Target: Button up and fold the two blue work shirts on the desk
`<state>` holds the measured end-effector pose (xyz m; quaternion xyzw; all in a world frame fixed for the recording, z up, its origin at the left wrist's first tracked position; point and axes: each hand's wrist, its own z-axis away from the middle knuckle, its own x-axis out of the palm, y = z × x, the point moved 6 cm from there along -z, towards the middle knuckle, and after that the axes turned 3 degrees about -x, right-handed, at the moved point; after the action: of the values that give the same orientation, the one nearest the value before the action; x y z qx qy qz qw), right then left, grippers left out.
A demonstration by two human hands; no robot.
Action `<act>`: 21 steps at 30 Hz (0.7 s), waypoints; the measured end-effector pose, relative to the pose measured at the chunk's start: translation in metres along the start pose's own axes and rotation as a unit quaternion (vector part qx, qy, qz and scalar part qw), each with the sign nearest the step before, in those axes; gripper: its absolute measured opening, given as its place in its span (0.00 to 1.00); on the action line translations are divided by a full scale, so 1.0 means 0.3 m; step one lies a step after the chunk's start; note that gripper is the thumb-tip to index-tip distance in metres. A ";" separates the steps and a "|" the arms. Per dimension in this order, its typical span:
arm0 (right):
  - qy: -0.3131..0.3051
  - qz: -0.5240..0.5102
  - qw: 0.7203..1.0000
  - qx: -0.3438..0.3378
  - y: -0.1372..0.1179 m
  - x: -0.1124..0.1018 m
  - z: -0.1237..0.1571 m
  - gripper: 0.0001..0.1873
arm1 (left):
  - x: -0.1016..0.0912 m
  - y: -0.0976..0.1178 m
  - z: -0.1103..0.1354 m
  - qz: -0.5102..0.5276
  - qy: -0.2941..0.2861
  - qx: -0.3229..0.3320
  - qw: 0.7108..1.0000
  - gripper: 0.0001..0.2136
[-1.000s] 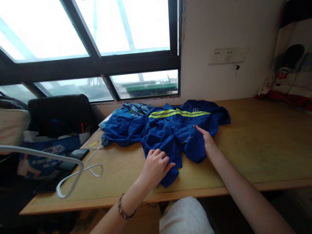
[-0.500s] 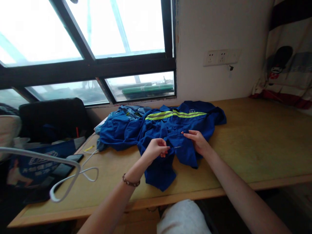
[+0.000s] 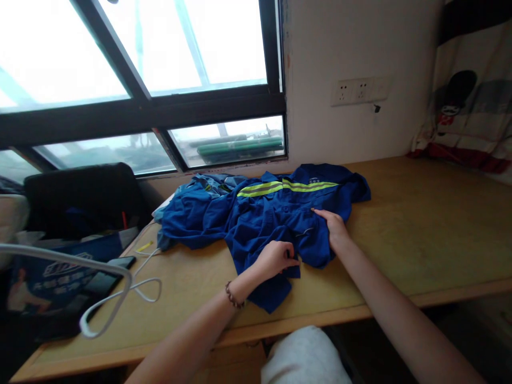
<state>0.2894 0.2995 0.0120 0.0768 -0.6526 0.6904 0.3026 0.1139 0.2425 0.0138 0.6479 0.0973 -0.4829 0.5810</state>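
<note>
A blue work jacket (image 3: pixel 256 218) with a yellow-and-grey reflective band across its chest lies spread and creased on the table. My left hand (image 3: pixel 278 257), wearing a beaded bracelet, pinches the garment's lower front edge near the middle. Farther right, my right hand (image 3: pixel 334 224) grips the other front part, its thumb on top and the remaining fingers mostly hidden by cloth. A small pale line of trim shows on the fabric between both hands. One loose flap hangs toward the table's near edge below my left hand.
Light-blue crumpled clothing (image 3: pixel 218 184) lies behind the jacket's left part. A white cable (image 3: pixel 138 282) loops over the left of the wooden table (image 3: pixel 420 229), near a dark flat device (image 3: pixel 122 262). A black chair back (image 3: pixel 80 192) stands left, below the window.
My left hand has moved right and down, drawing the jacket's lower edge with it. My right hand has shifted slightly right and up along the cloth.
</note>
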 end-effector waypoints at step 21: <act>-0.102 0.643 0.669 -0.358 -0.036 0.147 0.159 0.07 | -0.029 -0.045 0.021 0.432 -0.039 -0.117 0.894 0.12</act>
<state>0.2456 0.2681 0.0499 -0.4065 -0.7641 0.4151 -0.2803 0.0969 0.2450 0.0122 0.5342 -0.1592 -0.1947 0.8071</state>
